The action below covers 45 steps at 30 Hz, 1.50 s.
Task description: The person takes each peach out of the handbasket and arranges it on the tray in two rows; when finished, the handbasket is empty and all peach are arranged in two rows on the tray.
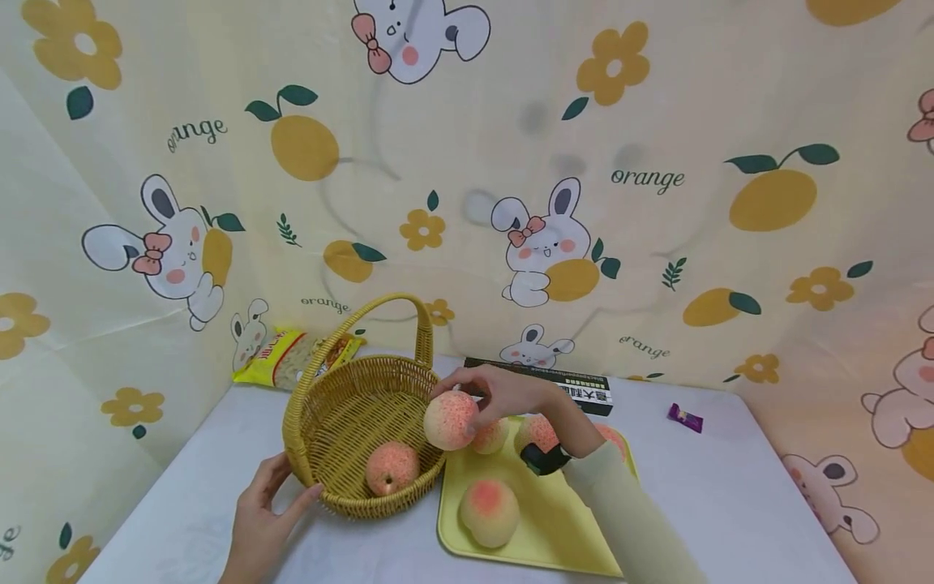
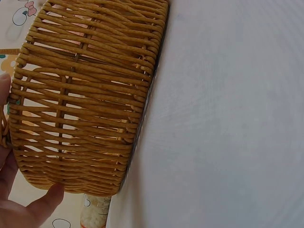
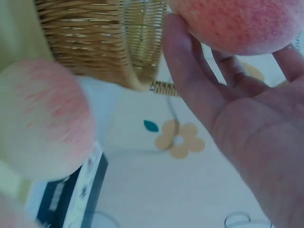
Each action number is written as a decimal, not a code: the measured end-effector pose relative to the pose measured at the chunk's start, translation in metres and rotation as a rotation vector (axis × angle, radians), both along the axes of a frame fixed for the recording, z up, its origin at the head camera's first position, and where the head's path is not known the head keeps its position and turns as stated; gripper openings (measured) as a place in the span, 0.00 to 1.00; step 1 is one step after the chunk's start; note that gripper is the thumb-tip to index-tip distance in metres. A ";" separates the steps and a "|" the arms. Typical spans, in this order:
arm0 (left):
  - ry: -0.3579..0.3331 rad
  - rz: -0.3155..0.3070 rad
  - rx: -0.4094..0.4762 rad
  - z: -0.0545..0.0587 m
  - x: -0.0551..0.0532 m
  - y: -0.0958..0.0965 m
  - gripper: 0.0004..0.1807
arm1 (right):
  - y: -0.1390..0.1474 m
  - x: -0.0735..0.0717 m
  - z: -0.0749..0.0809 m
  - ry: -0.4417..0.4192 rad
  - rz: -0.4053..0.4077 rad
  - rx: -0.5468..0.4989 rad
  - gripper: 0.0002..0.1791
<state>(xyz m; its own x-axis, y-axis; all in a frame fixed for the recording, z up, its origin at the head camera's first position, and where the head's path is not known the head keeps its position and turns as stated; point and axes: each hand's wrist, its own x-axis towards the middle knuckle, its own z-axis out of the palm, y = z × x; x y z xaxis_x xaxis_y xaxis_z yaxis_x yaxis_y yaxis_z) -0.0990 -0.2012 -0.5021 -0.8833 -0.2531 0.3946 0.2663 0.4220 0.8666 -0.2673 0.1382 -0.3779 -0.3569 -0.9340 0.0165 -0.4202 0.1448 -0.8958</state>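
In the head view my right hand (image 1: 503,393) holds a pink-and-cream peach (image 1: 450,420) with its fingertips, at the right rim of a wicker basket (image 1: 314,484). The right wrist view shows fingers around that peach (image 3: 247,23) from below. Another peach (image 1: 392,468) lies inside the basket. My left hand (image 1: 266,515) grips the basket's left side near the handle's foot, thumb against the outer weave. The left wrist view shows this thumb on the wicker basket (image 2: 80,109). On a yellow tray (image 1: 540,543) lie several peaches, one peach (image 1: 490,513) at the front left.
Behind the basket lies a yellow snack bag (image 1: 273,361). A black box (image 1: 591,393) with white print stands behind the tray. A small purple wrapped candy (image 1: 686,418) lies on the white table (image 1: 722,503) to the right. Patterned cloth hangs behind.
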 end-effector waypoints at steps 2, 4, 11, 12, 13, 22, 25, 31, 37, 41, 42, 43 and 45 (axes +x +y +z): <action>0.006 -0.005 -0.003 0.000 0.000 0.000 0.30 | 0.014 0.008 -0.005 -0.014 -0.015 -0.019 0.34; 0.012 -0.008 -0.007 -0.001 0.000 0.000 0.30 | 0.028 0.017 -0.010 -0.017 -0.036 -0.044 0.33; 0.039 -0.023 -0.006 0.002 0.000 0.000 0.30 | 0.074 0.052 -0.023 -0.075 -0.128 -0.169 0.31; 0.048 -0.028 -0.003 0.002 -0.001 0.000 0.30 | 0.081 0.056 -0.026 -0.089 -0.146 -0.182 0.31; 0.058 -0.034 -0.003 0.003 -0.002 0.000 0.30 | 0.088 0.061 -0.029 -0.110 -0.161 -0.198 0.31; 0.148 -0.074 0.009 0.004 -0.005 -0.001 0.31 | 0.134 0.103 -0.057 -0.141 -0.300 -0.262 0.33; 0.168 -0.078 0.018 0.003 -0.006 -0.001 0.32 | 0.143 0.113 -0.066 -0.139 -0.364 -0.241 0.33; 0.162 -0.068 0.038 0.004 -0.007 -0.002 0.31 | 0.155 0.123 -0.081 -0.115 -0.487 -0.158 0.33; 0.114 -0.020 0.042 0.003 -0.006 -0.001 0.30 | 0.158 0.126 -0.096 -0.138 -0.542 -0.105 0.33; 0.090 -0.012 0.046 0.001 -0.003 0.000 0.29 | 0.158 0.127 -0.104 -0.142 -0.564 -0.076 0.34; 0.086 -0.014 0.048 0.001 -0.003 0.000 0.29 | 0.157 0.127 -0.106 -0.143 -0.570 -0.068 0.34; 0.083 -0.016 0.049 0.000 -0.002 0.000 0.30 | 0.157 0.127 -0.107 -0.143 -0.574 -0.063 0.34; 0.076 -0.023 0.053 -0.001 -0.002 0.001 0.30 | 0.156 0.128 -0.110 -0.144 -0.572 -0.063 0.35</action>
<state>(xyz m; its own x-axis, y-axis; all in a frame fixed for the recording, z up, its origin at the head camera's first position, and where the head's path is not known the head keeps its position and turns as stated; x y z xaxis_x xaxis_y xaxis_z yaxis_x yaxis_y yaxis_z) -0.1005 -0.2006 -0.5027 -0.8570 -0.2556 0.4475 0.3412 0.3692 0.8644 -0.1390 0.2937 -0.4880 -0.8060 -0.5915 -0.0203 -0.1645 0.2569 -0.9523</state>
